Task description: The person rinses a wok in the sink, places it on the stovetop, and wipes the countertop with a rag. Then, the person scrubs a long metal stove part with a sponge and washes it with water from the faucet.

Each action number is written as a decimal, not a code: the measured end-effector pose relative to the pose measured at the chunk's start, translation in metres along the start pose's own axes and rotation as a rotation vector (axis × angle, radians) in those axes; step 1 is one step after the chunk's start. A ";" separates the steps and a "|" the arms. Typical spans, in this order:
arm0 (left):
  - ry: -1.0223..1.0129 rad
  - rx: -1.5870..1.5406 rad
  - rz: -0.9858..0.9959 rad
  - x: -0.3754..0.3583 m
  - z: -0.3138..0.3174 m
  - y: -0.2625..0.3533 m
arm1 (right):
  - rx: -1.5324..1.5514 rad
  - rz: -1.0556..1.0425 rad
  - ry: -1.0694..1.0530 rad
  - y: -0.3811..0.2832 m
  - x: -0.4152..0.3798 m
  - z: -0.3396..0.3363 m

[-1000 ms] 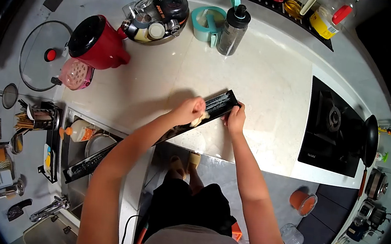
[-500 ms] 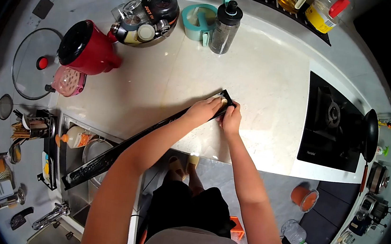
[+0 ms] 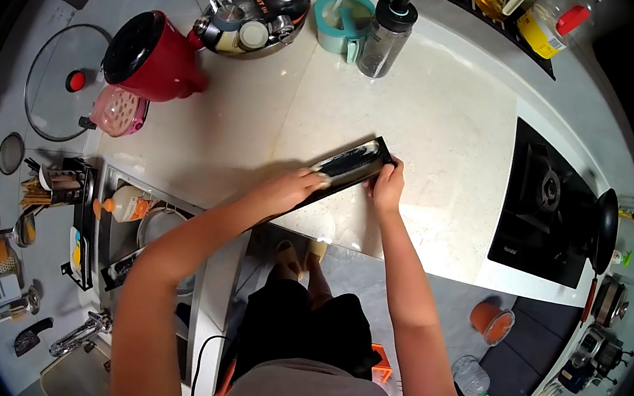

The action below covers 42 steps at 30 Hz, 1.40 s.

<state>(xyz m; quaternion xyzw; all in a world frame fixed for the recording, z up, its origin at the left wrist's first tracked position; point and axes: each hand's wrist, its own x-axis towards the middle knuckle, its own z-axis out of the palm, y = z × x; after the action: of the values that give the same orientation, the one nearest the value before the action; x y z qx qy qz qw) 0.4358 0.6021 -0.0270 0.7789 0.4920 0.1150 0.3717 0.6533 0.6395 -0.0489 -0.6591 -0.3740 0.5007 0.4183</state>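
A long, narrow black tray [image 3: 351,163], shallow and rimmed, slants across the counter, with pale streaks like suds on its inner face. Its lower end [image 3: 118,270] shows over the sink, while my left forearm hides much of the middle. My right hand [image 3: 387,189] is wrapped round the tray's upper right end. Partway along, my left hand [image 3: 291,192] presses down on the inner face with bent fingers. Something pale shows at those fingertips, too hidden to name.
To the left lies the sink [image 3: 136,334] with a faucet [image 3: 83,332]. A red appliance [image 3: 150,57], a bowl of jars [image 3: 255,17], a teal-lidded pitcher [image 3: 340,34] and a bottle [image 3: 386,39] stand behind. On the right is a black stove [image 3: 543,214] with a pan [image 3: 603,232].
My left hand has slid down along the tray, away from its upper end. The tray has tilted so its inner face shows more. My right hand stays at the end.
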 end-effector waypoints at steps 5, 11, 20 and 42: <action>0.047 -0.028 0.406 0.064 0.027 -0.016 | -0.025 0.001 0.080 0.004 0.003 0.002; -0.023 -0.109 0.182 -0.076 0.009 -0.070 | -0.074 -0.029 0.139 0.007 0.006 0.005; 0.146 0.263 0.364 -0.120 -0.008 -0.074 | -0.005 -0.066 0.165 0.020 0.011 0.008; 0.164 0.011 0.281 -0.070 0.010 -0.055 | -0.117 -0.066 0.190 0.013 0.011 0.007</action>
<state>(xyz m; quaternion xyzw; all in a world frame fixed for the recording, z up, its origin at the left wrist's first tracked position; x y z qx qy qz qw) 0.3694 0.5514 -0.0586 0.8300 0.4074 0.2263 0.3065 0.6502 0.6461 -0.0660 -0.7141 -0.3828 0.3993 0.4291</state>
